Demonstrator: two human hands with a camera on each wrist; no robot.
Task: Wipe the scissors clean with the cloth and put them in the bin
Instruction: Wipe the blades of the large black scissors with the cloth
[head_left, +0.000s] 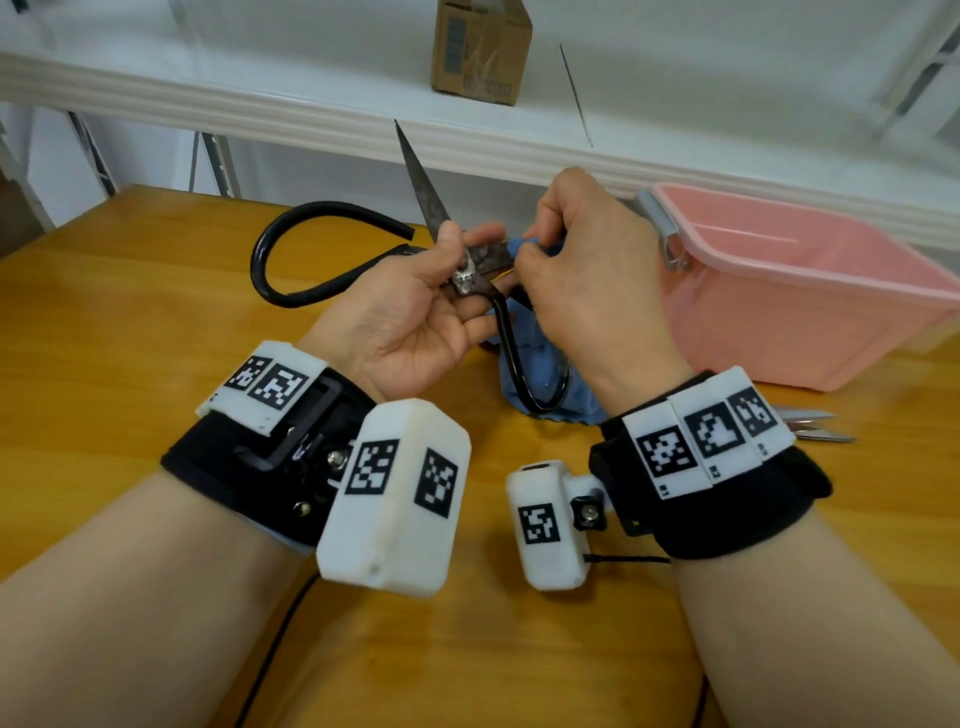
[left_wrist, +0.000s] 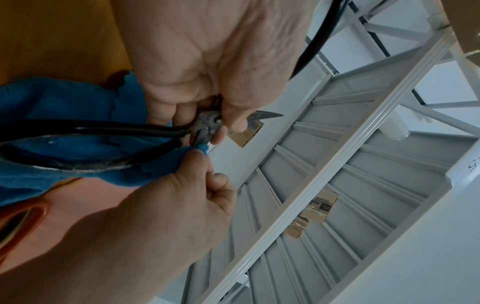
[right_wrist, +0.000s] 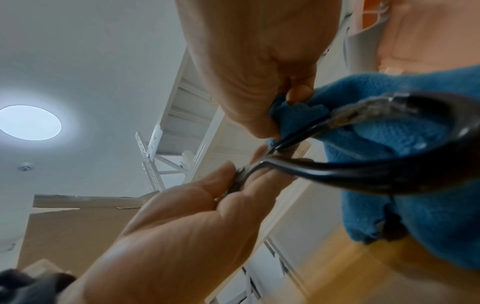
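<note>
Scissors held open above the table (head_left: 130, 322), cloth on one blade

The pink bin (head_left: 810, 291) stood at the right on the table, well apart from the hands; the left hand (head_left: 410, 317) pinched the scissors (head_left: 470, 275) at the pivot, one blade pointing up, black handle loops hanging either side; the right hand (head_left: 587, 275) pinched the blue cloth (head_left: 540, 374) around the other blade, which was hidden.

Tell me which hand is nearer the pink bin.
Right. The right hand, pinching the blue cloth at the scissors, is beside the pink bin; the left hand is farther away.
</note>
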